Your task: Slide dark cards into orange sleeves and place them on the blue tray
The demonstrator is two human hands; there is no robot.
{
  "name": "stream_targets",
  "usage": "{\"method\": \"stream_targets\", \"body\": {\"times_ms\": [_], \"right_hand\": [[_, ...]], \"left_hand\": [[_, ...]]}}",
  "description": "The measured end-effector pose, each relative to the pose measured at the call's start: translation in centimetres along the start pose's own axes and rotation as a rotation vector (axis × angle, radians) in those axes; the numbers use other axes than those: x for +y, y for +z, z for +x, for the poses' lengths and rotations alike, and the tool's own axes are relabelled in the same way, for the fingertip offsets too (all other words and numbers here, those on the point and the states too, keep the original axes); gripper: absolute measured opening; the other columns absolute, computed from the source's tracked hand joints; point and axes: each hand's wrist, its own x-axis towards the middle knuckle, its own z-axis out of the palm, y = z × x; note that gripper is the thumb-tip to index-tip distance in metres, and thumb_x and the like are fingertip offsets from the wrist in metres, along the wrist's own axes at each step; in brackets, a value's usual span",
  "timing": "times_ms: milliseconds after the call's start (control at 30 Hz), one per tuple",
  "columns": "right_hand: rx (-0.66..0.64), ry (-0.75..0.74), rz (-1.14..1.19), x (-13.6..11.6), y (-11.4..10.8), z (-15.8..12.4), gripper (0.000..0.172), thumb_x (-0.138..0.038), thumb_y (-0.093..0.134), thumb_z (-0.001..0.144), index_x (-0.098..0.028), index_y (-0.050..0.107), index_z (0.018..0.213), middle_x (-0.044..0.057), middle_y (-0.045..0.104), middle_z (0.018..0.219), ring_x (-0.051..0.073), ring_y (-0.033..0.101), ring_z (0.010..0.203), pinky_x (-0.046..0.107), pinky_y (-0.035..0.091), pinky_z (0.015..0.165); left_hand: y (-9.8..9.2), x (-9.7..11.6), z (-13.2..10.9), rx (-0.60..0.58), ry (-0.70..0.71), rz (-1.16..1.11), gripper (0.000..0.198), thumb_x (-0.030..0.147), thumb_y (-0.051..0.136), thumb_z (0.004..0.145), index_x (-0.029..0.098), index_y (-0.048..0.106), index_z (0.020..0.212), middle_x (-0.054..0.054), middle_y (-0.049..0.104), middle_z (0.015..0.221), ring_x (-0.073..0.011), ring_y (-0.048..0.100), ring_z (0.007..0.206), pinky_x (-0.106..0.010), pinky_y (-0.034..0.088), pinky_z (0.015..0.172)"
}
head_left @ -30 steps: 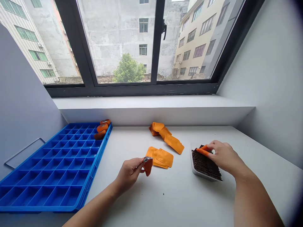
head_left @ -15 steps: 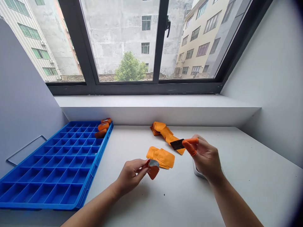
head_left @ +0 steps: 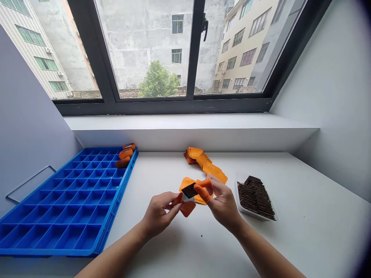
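Observation:
My left hand pinches an open orange pouch just above the white table. My right hand, with orange finger cots on thumb and forefinger, pinches a thin dark square piece and holds it at the pouch's mouth. Under the two hands lie flat orange pouches. A clear tray of dark square pieces stands just right of my right hand.
A blue compartment tray fills the left of the table, with three filled orange pouches in its far right corner. A stack of orange pouches lies near the sill. A metal wire frame lies left of the tray.
My right hand lifted a dark piece out of the clear tray and carried it left to the pouch. The left hand kept the pouch in about the same place.

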Motion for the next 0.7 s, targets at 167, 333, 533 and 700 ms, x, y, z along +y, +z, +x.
{"method": "stream_targets", "body": {"times_ms": [167, 333, 533, 700], "right_hand": [[0.008, -0.020, -0.073, -0.19, -0.35, 0.23, 0.039, -0.059, 0.069, 0.101, -0.025, 0.079, 0.084, -0.001, 0.043, 0.074, 0.017, 0.044, 0.068, 0.033, 0.040, 0.063], [-0.007, -0.053, -0.091, -0.18, -0.37, 0.24, 0.038, -0.057, 0.070, 0.101, -0.025, 0.078, 0.083, -0.001, 0.043, 0.075, 0.018, 0.046, 0.069, 0.033, 0.041, 0.064], [-0.028, -0.105, -0.108, -0.45, -0.39, 0.24, 0.035, -0.055, 0.071, 0.101, -0.026, 0.078, 0.084, 0.000, 0.046, 0.075, 0.018, 0.046, 0.070, 0.034, 0.042, 0.064], [-0.040, -0.148, -0.140, -0.35, -0.54, 0.38, 0.029, -0.048, 0.072, 0.102, -0.026, 0.076, 0.085, -0.001, 0.044, 0.075, 0.018, 0.046, 0.070, 0.034, 0.041, 0.064]], "left_hand": [[-0.02, 0.07, -0.06, 0.000, -0.021, -0.009, 0.020, 0.034, 0.066, 0.105, 0.020, 0.080, 0.107, -0.010, 0.081, 0.095, -0.0222, 0.077, 0.087, -0.033, 0.068, 0.075], [-0.03, -0.04, -0.08, 0.012, -0.035, -0.009, 0.020, 0.033, 0.066, 0.104, 0.020, 0.080, 0.108, -0.010, 0.080, 0.095, -0.0217, 0.076, 0.087, -0.033, 0.069, 0.076], [-0.09, -0.29, -0.13, 0.028, -0.021, -0.015, 0.016, 0.028, 0.068, 0.103, 0.019, 0.079, 0.108, -0.009, 0.079, 0.094, -0.0205, 0.075, 0.086, -0.033, 0.071, 0.076], [-0.03, -0.39, -0.25, 0.040, -0.009, -0.016, 0.014, 0.027, 0.067, 0.102, 0.018, 0.078, 0.107, -0.008, 0.078, 0.093, -0.0195, 0.075, 0.085, -0.032, 0.071, 0.076]]}}
